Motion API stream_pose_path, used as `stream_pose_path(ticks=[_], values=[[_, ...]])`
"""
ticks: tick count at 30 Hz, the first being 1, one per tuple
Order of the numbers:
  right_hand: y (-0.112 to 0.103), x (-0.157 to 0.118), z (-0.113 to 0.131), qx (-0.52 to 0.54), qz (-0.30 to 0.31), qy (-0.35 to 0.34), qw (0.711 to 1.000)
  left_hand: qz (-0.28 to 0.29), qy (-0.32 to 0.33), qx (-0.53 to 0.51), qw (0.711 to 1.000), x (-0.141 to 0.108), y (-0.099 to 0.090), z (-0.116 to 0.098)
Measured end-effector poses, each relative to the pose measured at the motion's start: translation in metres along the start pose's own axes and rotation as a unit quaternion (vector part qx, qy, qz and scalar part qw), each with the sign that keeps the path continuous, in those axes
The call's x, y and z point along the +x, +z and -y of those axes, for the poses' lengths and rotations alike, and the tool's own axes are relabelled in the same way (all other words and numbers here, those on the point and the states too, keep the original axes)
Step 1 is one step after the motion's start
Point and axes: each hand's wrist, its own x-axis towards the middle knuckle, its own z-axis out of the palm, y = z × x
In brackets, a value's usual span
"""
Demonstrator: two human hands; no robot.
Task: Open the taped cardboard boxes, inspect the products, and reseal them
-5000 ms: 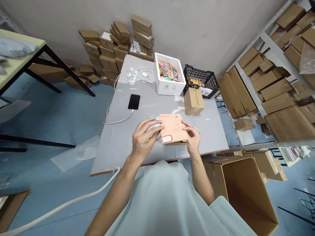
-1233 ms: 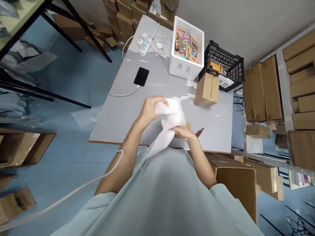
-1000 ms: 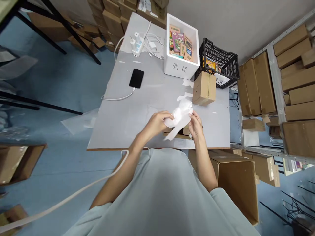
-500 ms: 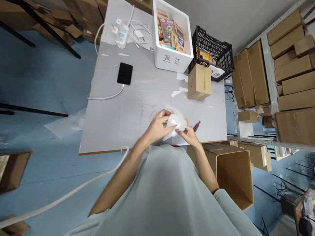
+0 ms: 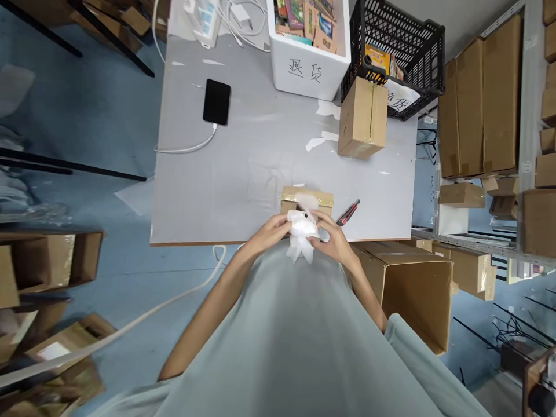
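Note:
Between my hands is a crumpled white foam-like wrap (image 5: 300, 227), with a small dark spot showing near its top. My left hand (image 5: 273, 230) pinches the wrap's left side. From the right, my right hand (image 5: 333, 238) grips it with thumb and fingers. What lies inside the wrap is mostly hidden. Just behind it on the table stands a small cardboard box (image 5: 289, 196) with tape on its flap, partly covered by the wrap. A red and black box cutter (image 5: 348, 212) lies to the right of my right hand.
On the grey table (image 5: 208, 191) are a black phone (image 5: 216, 102) on a white cable, a taped carton (image 5: 362, 119), a white foam bin (image 5: 306, 72) and a black crate (image 5: 417, 52). A large open carton (image 5: 414, 301) stands below the right edge.
The wrap has moved closer to my body and spread out, with loose ends hanging down. My view has shifted, and the small cardboard box behind the wrap now shows more.

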Motion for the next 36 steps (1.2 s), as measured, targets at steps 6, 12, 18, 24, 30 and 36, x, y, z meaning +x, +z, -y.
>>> stream_pose_path(ticks=[6,12,18,24,30,36], values=[[0.006,0.018,-0.040,0.075,0.021,0.081,0.994,-0.120,-0.026,-0.036,0.992,0.018,0.008,0.029],[0.002,0.061,-0.081,0.073,0.052,0.112,0.990,-0.130,-0.024,0.114,0.985,0.036,0.007,0.048],[0.004,0.063,-0.094,-0.084,0.106,0.068,0.988,-0.091,-0.063,0.317,0.942,0.050,0.007,0.054],[0.005,0.081,-0.093,-0.146,0.027,0.063,0.987,-0.120,-0.051,0.388,0.912,0.054,0.023,0.048],[0.023,0.114,-0.090,-0.242,-0.002,0.139,0.960,-0.139,-0.003,0.403,0.904,0.060,0.036,0.057],[0.040,0.117,-0.095,-0.165,0.106,0.195,0.961,-0.135,0.032,0.403,0.905,0.063,0.029,0.078]])
